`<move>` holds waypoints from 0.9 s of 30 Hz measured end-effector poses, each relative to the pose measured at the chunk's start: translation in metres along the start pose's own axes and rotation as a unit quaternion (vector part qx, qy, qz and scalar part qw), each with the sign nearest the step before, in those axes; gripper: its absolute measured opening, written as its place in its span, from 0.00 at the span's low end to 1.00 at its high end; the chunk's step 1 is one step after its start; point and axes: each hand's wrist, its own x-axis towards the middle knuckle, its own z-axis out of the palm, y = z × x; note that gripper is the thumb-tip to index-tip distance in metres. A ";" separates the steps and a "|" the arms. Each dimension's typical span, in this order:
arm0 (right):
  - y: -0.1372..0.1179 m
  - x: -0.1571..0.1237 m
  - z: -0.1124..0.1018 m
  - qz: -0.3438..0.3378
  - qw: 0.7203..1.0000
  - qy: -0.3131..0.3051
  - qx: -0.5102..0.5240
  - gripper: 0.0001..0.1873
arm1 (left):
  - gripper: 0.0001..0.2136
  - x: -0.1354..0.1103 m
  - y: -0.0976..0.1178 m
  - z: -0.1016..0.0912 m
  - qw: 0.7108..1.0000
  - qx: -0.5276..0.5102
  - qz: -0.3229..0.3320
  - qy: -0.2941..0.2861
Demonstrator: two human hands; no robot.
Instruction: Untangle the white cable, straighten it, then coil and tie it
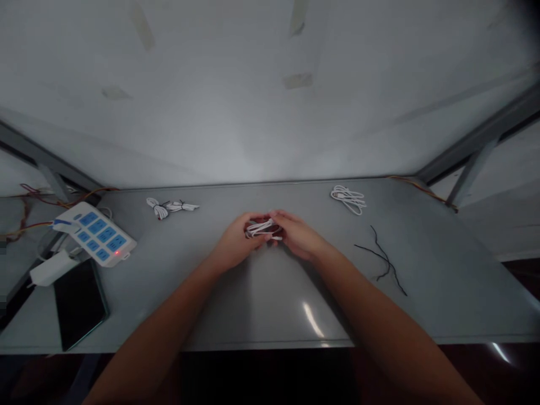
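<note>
- Hands meet over the grey table (pixel 270 304). The left hand (pixel 236 244) and right hand (pixel 297 233) both pinch the same white cable bundle (pixel 260 228), fingers curled closed on it from either side, so each one has a proper grip.
- The white cable bundle is folded into a short hank and held just above the tabletop, roughly mid-table. A short white end pokes out at its lower right.
- Left of the bundle and a bit farther back, two tied cables (pixel 171 206) lie touching, each cinched with a dark tie.
- Right of the bundle and farther back, a loose white cable (pixel 349 198) sits in open loops.
- Right of the bundle and slightly nearer, a few black twist ties (pixel 383 259) lie crossed over each other, well apart from the right hand.
- Far left of the bundle, a white power strip (pixel 98 233) with blue sockets lies at an angle, with a red light (pixel 117 253) glowing at its near corner. Any print on it is too small to read.
- Also far left of the bundle but nearer, a white adapter (pixel 53 267) sits just beside a dark phone (pixel 79 304) lying flat. It's too dim to make out any logo.
- Orange wires (pixel 37 225) trail at the far left, farthest from the bundle.
</note>
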 end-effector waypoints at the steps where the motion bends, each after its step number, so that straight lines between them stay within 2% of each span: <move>1: 0.000 0.001 0.000 -0.004 1.000 0.011 0.010 0.20 | 0.22 0.001 -0.002 0.001 1.000 -0.014 0.007 0.006; 6: 0.000 0.004 -0.004 -0.023 0.995 0.090 0.030 0.17 | 0.18 0.004 -0.013 0.008 0.997 0.029 0.049 0.046; 11: 0.008 0.007 0.000 -0.036 0.994 0.103 0.025 0.18 | 0.23 0.002 -0.021 0.014 1.000 0.019 0.002 0.003; 14: 0.008 0.007 0.003 -0.044 0.992 0.107 -0.050 0.15 | 0.22 -0.001 -0.018 0.011 0.999 0.045 0.020 0.005; 16: -0.004 0.002 -0.004 -0.062 0.978 0.103 -0.169 0.14 | 0.19 -0.003 -0.013 0.006 0.997 0.072 0.039 0.016; 18: -0.028 -0.010 -0.024 -0.090 0.933 0.099 -0.334 0.12 | 0.17 -0.003 -0.007 0.002 0.996 0.077 0.042 0.032; 20: -0.058 -0.029 -0.057 -0.082 0.853 0.123 -0.500 0.08 | 0.17 -0.001 -0.004 -0.002 0.995 0.069 0.042 0.053; 22: -0.084 -0.050 -0.095 0.010 0.762 0.181 -0.621 0.05 | 0.18 0.001 -0.004 -0.005 0.995 0.062 0.048 0.067; 23: -0.092 -0.060 -0.112 0.085 0.724 0.199 -0.655 0.06 | 0.18 0.003 -0.005 -0.006 0.995 0.058 0.051 0.070; 25: -0.095 -0.076 -0.139 0.228 0.681 0.180 -0.672 0.05 | 0.19 0.005 -0.008 -0.008 0.996 0.040 0.046 0.071; 26: -0.092 -0.080 -0.149 0.247 0.677 0.171 -0.672 0.05 | 0.18 0.006 -0.010 -0.008 0.996 0.028 0.036 0.070; 27: -0.086 -0.083 -0.156 0.237 0.682 0.172 -0.670 0.07 | 0.18 0.007 -0.012 -0.008 0.997 0.013 0.023 0.069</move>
